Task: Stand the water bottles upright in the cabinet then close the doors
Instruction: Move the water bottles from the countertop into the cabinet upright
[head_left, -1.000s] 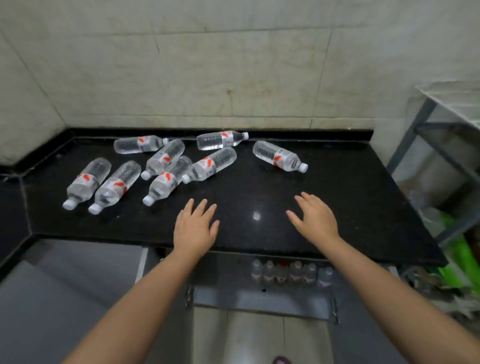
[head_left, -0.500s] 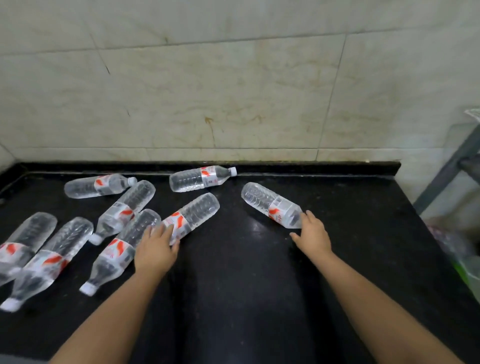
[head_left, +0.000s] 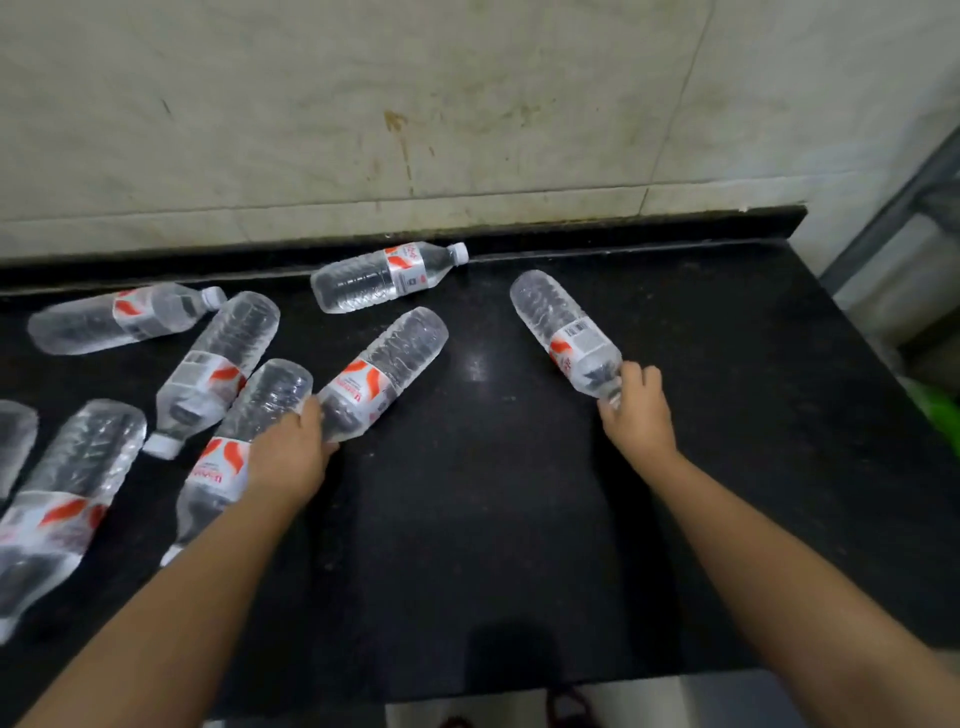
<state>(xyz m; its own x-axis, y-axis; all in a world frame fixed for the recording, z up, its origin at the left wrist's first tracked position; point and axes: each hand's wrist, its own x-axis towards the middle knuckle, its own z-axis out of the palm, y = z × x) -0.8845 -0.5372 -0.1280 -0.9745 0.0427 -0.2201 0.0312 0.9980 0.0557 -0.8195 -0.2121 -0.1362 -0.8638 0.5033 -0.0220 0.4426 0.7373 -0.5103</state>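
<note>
Several clear water bottles with red-and-white labels lie on their sides on a black stone counter (head_left: 519, 493). My left hand (head_left: 288, 454) is closed around the neck end of the middle bottle (head_left: 387, 371), which points up and to the right. My right hand (head_left: 636, 410) grips the neck end of the rightmost bottle (head_left: 563, 327); its cap is hidden in my fingers. Another bottle (head_left: 387, 275) lies by the back wall with its cap to the right. More bottles lie to the left (head_left: 218, 364), (head_left: 244, 436), (head_left: 122, 317), (head_left: 67, 499). The cabinet is out of view.
A tiled wall (head_left: 467, 104) rises behind the counter. A grey metal rack (head_left: 904, 202) stands at the right, with something green (head_left: 935, 410) beside the counter's right edge. The counter's front edge (head_left: 519, 691) runs along the bottom, with floor below.
Both hands have reached forward from above the counter's front and closed on the neck ends of two bottles. The camera has moved closer, so the cabinet below has left the view.
</note>
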